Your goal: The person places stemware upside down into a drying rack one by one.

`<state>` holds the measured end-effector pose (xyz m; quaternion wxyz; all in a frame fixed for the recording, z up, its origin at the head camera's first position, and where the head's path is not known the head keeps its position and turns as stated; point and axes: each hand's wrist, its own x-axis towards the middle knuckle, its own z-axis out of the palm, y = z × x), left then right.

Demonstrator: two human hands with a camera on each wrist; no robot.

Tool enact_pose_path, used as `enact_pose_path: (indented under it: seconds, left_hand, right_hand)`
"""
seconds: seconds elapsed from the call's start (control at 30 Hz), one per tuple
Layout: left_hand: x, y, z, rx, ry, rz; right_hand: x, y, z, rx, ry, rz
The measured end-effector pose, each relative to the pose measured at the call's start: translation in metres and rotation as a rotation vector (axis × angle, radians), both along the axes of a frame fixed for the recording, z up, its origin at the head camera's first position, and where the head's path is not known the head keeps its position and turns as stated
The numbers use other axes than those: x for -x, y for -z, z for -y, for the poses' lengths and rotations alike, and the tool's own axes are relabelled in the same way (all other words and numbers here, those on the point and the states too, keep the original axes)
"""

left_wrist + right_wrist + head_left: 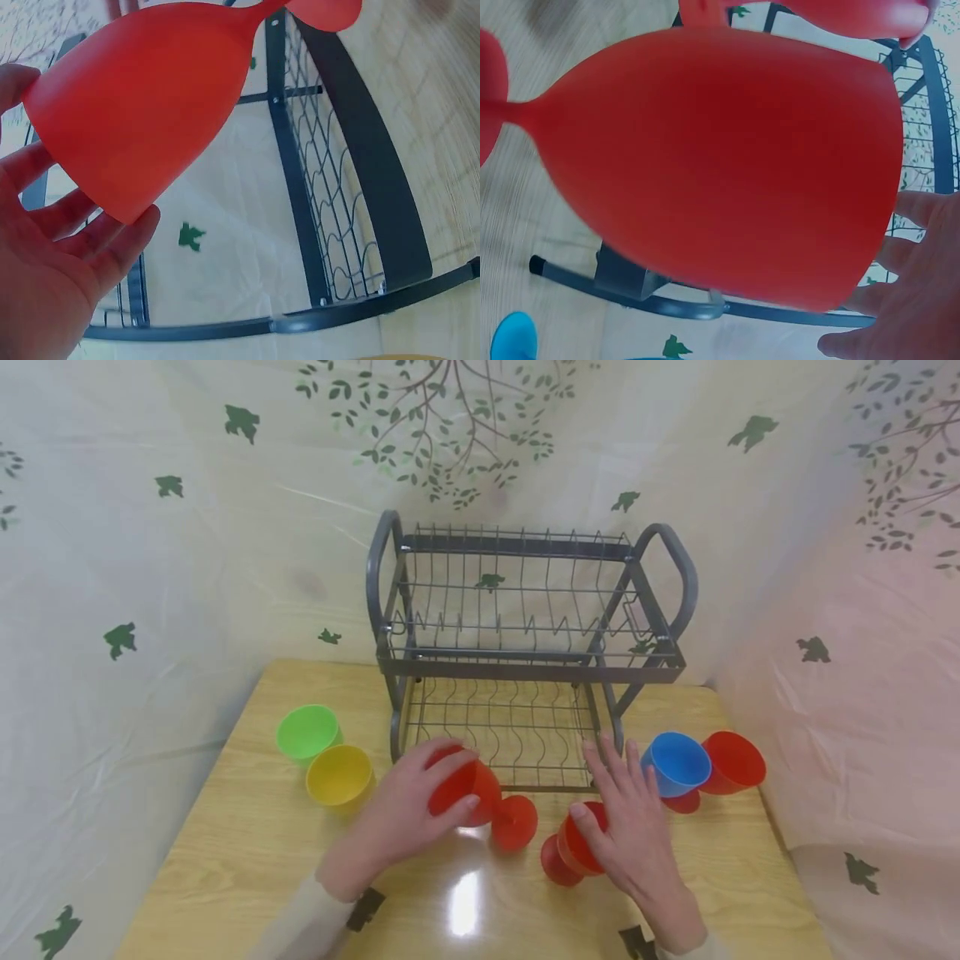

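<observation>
As left hand (408, 806) grips left goblet (483, 789), right hand (630, 827) lies spread

While the left fingers curl about its bowl, the left goblet's long axis leans, mouth toward that palm, foot toward the right goblet (577, 850). That one, nearest the right hand, appears upright; straight fingers fan past its rim, unclasped, though I cannot tell whether they touch. Both are before the rack (532, 671): plain red, with deep bowls, slim stems, disc feet.

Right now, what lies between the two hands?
The head view shows a red goblet, gripped by the left hand, and a second red goblet at the right hand.
</observation>
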<state>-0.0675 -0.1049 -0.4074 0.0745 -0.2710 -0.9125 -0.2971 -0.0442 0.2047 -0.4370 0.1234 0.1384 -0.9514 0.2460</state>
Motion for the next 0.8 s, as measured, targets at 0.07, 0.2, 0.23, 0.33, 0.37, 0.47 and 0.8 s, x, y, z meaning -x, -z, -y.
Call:
enact_pose_path:
  seconds: [0.07, 0.2, 0.23, 0.33, 0.37, 0.47, 0.8]
  left_hand:
    - [-0.001, -0.001, 0.004, -0.061, -0.022, 0.009]
    - [-0.003, 0.001, 0.013, -0.155, -0.063, 0.031]
    - [-0.004, 0.002, 0.015, -0.169, -0.075, 0.04]
    - [-0.005, 0.004, 0.02, -0.206, -0.103, 0.06]
    - [-0.006, 0.005, 0.022, -0.22, -0.109, 0.063]
    - [-0.007, 0.007, 0.026, -0.262, -0.127, 0.06]
    - [-0.007, 0.014, 0.035, -0.522, -0.143, 0.094]
  right_hand:
    - [0.0, -0.001, 0.002, 0.012, -0.002, -0.002]
    - [-0.001, -0.002, 0.006, 0.025, -0.006, -0.012]
    - [-0.001, -0.002, 0.007, 0.03, -0.008, -0.015]
    - [-0.002, -0.003, 0.01, 0.048, -0.013, -0.022]
    - [-0.002, -0.003, 0.011, 0.053, -0.015, -0.021]
    - [-0.002, -0.004, 0.014, 0.076, -0.02, -0.025]
    - [-0.002, -0.007, 0.026, 0.218, -0.026, -0.028]
